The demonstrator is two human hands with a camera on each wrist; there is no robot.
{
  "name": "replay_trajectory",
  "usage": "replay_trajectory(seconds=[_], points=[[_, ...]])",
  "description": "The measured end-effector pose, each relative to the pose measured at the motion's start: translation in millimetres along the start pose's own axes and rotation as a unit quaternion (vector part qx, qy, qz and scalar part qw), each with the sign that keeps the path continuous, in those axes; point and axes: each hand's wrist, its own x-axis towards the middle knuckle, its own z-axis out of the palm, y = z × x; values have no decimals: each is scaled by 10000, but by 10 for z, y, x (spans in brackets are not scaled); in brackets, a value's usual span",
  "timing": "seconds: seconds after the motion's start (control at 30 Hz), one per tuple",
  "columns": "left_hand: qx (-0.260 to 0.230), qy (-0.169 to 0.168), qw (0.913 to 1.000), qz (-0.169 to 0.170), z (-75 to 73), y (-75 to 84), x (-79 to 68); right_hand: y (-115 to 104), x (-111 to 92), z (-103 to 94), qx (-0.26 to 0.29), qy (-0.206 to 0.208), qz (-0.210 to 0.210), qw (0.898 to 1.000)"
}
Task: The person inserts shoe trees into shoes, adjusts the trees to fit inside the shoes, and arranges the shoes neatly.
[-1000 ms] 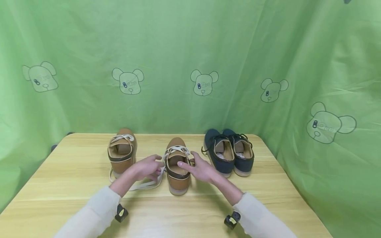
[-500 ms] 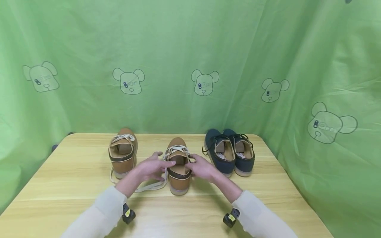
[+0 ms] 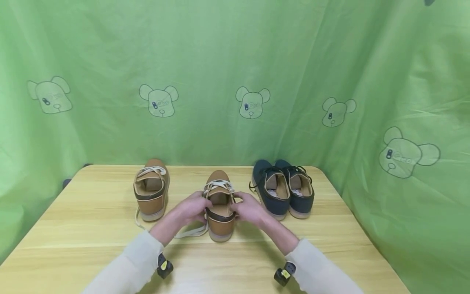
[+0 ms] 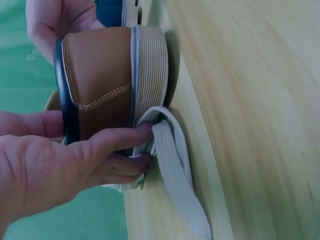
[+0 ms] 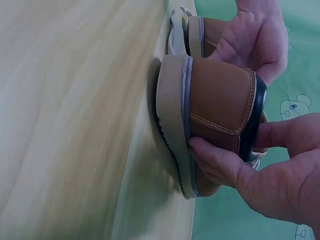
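A brown leather shoe [image 3: 221, 229] with white laces stands on its sole at the middle of the table, heel toward me. My left hand [image 3: 191, 207] grips its left side, thumb over the dark collar and fingers along the outside. On the opposite side my right hand [image 3: 250, 210] holds the wall the same way, thumb inside the opening. The left wrist view shows a loose white lace [image 4: 175, 180] beside the sole, touching the left fingertips. In the right wrist view the shoe's ribbed sole [image 5: 171, 95] sits at the tabletop.
A second brown shoe [image 3: 151, 207] stands to the left, a white lace trailing from near it. Two navy shoes [image 3: 276, 205] with dark laces stand side by side at the right. Behind the wooden table [image 3: 73, 228] hangs a green curtain [image 3: 205, 134].
My left hand has moved right, from beside the shoe to gripping its left side. The right thumb has moved from over the opening to the right wall. The shoes have stayed in place.
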Motion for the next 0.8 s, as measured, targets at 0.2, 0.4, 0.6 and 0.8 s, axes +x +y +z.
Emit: replay_trajectory(seconds=[0.2,0.4,0.6,0.8], points=[[47,-51,10000,35,21,-7,2,-15,-6,54,-45,228,-64,9997],[88,75,9999,47,25,-23,-16,-12,17,79,-222,343,-83,9991],[46,170,9998,63,25,-28,-17,1,32,78,-262,392,-117,9988],[-14,185,9998,103,-4,-13,-42,-21,20,86,-305,355,-147,9988]])
